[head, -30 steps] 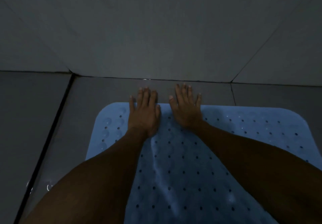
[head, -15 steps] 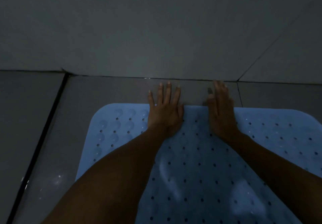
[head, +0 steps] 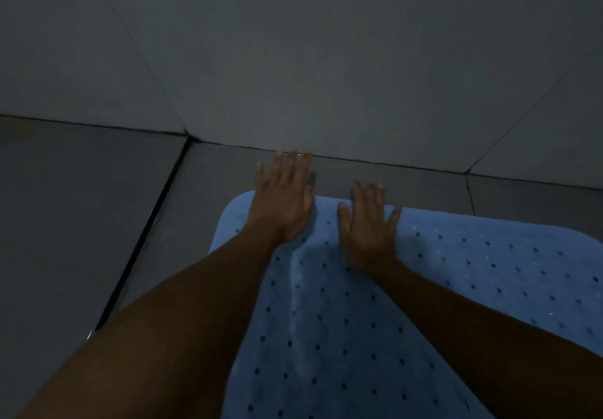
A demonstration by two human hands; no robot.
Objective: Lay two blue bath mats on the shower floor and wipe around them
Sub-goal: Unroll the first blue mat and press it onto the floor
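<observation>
Both flat, open hands, left hand (head: pixel 282 203) and right hand (head: pixel 370 226), press the blue mat (head: pixel 456 271) onto the shower floor (head: pixel 208 196) (first mat, likely); next, smoothing outward.

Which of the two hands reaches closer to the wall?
The left hand: its fingertips almost meet the wall, while the right hand lies lower on the blue mat.

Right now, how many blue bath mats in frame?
1. The blue bath mat lies flat on the floor by the wall, under the left hand and right hand. A second may be out of frame.
</observation>
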